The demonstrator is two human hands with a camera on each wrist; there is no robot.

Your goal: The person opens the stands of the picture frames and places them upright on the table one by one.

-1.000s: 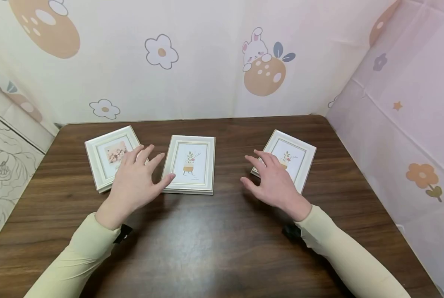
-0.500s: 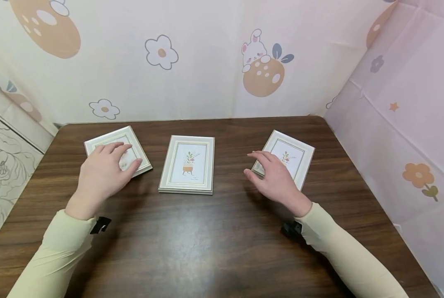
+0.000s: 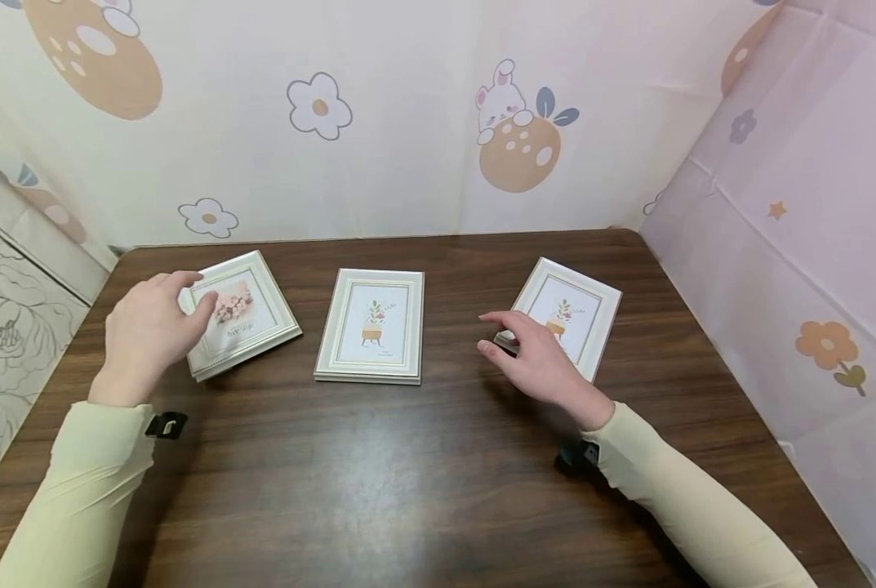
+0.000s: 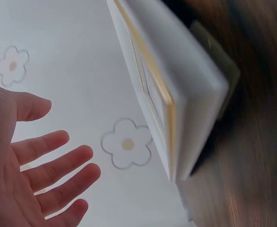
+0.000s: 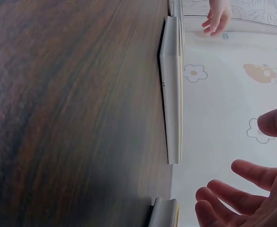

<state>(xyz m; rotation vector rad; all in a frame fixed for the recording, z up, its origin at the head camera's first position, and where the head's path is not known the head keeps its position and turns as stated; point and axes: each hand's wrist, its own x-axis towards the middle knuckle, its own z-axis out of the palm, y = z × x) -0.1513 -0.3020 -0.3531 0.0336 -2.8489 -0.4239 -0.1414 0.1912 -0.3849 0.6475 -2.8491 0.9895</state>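
Observation:
Three white picture frames lie face up on the dark wooden table in the head view. The left frame (image 3: pixel 241 314) shows pink flowers and is turned at an angle. My left hand (image 3: pixel 147 327) hovers at its left side, fingers loosely bent and holding nothing. In the left wrist view that hand (image 4: pixel 48 175) is apart from the frame's edge (image 4: pixel 195 123). A potted plant is printed in the middle frame (image 3: pixel 370 327). The right frame (image 3: pixel 592 302) bears a similar plant and sits angled. Over its lower left corner is my right hand (image 3: pixel 540 355), relaxed, with nothing in its grasp.
Behind the brown table (image 3: pixel 379 474) hangs a pale printed curtain (image 3: pixel 408 163), and another purplish curtain (image 3: pixel 790 269) runs along the right side. A line-drawn flower panel (image 3: pixel 11 351) stands at the left.
My left hand has moved left, from between the left and middle frames, across the flower picture, to the left frame's outer side. The right hand has barely shifted; the picture frames stay in place.

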